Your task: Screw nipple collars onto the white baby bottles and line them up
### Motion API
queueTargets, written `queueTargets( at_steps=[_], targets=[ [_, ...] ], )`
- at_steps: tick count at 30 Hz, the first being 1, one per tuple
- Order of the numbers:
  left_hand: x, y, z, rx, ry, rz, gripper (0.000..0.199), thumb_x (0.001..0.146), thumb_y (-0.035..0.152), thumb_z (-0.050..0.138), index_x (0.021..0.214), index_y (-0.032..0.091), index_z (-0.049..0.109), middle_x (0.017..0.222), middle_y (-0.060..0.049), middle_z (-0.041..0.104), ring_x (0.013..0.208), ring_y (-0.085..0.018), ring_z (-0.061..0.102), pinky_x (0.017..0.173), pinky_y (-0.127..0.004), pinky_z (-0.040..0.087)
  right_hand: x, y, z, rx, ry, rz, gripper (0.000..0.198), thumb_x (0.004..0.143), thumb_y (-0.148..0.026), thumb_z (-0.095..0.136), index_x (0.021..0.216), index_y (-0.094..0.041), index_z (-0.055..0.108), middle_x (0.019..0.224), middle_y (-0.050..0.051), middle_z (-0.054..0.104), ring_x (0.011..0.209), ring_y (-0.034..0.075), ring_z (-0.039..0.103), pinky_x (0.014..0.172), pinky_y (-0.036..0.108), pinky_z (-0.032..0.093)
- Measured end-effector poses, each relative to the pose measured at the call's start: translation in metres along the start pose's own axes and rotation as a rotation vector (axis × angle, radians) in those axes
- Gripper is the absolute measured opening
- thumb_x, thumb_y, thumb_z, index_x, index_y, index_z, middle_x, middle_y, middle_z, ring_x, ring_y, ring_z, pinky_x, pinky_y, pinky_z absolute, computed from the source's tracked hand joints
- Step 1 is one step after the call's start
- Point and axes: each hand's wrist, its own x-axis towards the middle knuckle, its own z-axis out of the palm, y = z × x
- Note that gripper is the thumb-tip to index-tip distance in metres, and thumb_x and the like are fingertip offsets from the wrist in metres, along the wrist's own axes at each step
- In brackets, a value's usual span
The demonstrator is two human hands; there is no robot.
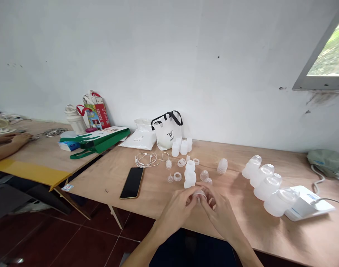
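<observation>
My left hand (pixel 177 204) and my right hand (pixel 219 208) meet near the table's front edge, fingers closed around a white bottle collar ring (pixel 199 193). Fingers cover much of it, so I cannot tell what sits inside the ring. Just beyond stands a line of frosted bottle bodies (pixel 189 174). Loose collar rings (pixel 177 177) and a bottle nipple (pixel 170 178) lie to their left. Clear dome caps (pixel 204 175) are on the right, with a stack of caps (pixel 222 166) farther back.
Several capped bottles (pixel 266 184) stand in a slanting row at right, beside a white device (pixel 308 204) with a cable. A phone (pixel 132 183), white earphones (pixel 149 159), a white bag (pixel 168 135) and more bottle bodies (pixel 183 147) occupy the left and back. Another person's hand (pixel 17 141) rests far left.
</observation>
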Motion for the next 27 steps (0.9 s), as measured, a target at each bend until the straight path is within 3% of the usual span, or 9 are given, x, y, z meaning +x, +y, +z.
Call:
queueTargets(
  at_steps=[5,8,11,13,17,23,27],
  targets=[
    [-0.002,0.002,-0.010,-0.080,-0.024,0.013,0.034,0.102,0.033,0.052,0.131,0.029,0.069,0.119,-0.003,0.075,0.093,-0.020,0.069,0.080,-0.029,0.053,0.001,-0.002,-0.009,0.157,-0.073,0.001,0.040,0.097,-0.055,0.056,0.129,-0.031,0.063,0.087,0.001,0.069,0.061,0.015,0.058,0.055,0.028,0.049],
    [-0.002,0.000,-0.011,-0.179,-0.015,0.001,0.028,0.101,0.038,0.055,0.123,0.026,0.069,0.112,-0.004,0.075,0.094,-0.020,0.070,0.079,-0.028,0.054,0.001,-0.002,-0.015,0.224,-0.145,-0.008,0.045,0.096,-0.054,0.060,0.134,-0.031,0.061,0.094,0.002,0.069,0.063,0.014,0.059,0.055,0.027,0.050],
    [0.001,-0.007,-0.009,-0.347,0.112,-0.028,0.020,0.098,0.038,0.061,0.111,0.023,0.061,0.105,-0.003,0.072,0.092,-0.019,0.071,0.072,-0.026,0.055,0.002,-0.001,-0.020,0.345,-0.199,-0.028,0.046,0.097,-0.054,0.060,0.137,-0.032,0.061,0.100,0.004,0.069,0.077,0.017,0.064,0.059,0.028,0.054],
    [0.004,-0.012,-0.008,-0.413,0.156,-0.028,0.018,0.094,0.037,0.065,0.100,0.022,0.057,0.100,-0.003,0.070,0.088,-0.019,0.071,0.067,-0.025,0.055,0.003,-0.001,-0.021,0.440,-0.193,-0.010,0.045,0.099,-0.055,0.055,0.136,-0.031,0.063,0.096,0.004,0.068,0.078,0.017,0.065,0.060,0.029,0.055],
    [0.008,-0.018,-0.007,-0.411,0.096,-0.006,0.019,0.092,0.036,0.067,0.092,0.021,0.056,0.092,-0.002,0.070,0.085,-0.019,0.070,0.066,-0.024,0.053,0.007,0.002,-0.018,0.527,-0.182,0.091,0.050,0.098,-0.057,0.057,0.139,-0.030,0.060,0.081,0.000,0.063,0.067,0.015,0.060,0.055,0.028,0.053],
    [0.013,-0.027,-0.009,-0.416,0.017,-0.035,0.032,0.090,0.042,0.072,0.110,0.022,0.056,0.100,-0.004,0.069,0.089,-0.018,0.068,0.069,-0.025,0.055,0.015,0.012,-0.019,0.492,-0.158,0.067,0.039,0.093,-0.059,0.063,0.104,-0.023,0.073,0.080,0.002,0.065,0.069,0.016,0.060,0.053,0.026,0.050],
    [0.016,-0.032,-0.009,-0.468,0.017,-0.055,0.034,0.089,0.050,0.071,0.097,0.019,0.058,0.091,-0.003,0.064,0.080,-0.017,0.065,0.057,-0.024,0.056,0.016,0.019,-0.022,0.413,-0.165,0.004,0.034,0.096,-0.056,0.061,0.103,-0.024,0.072,0.096,0.005,0.071,0.077,0.017,0.065,0.056,0.027,0.053]
  ],
)
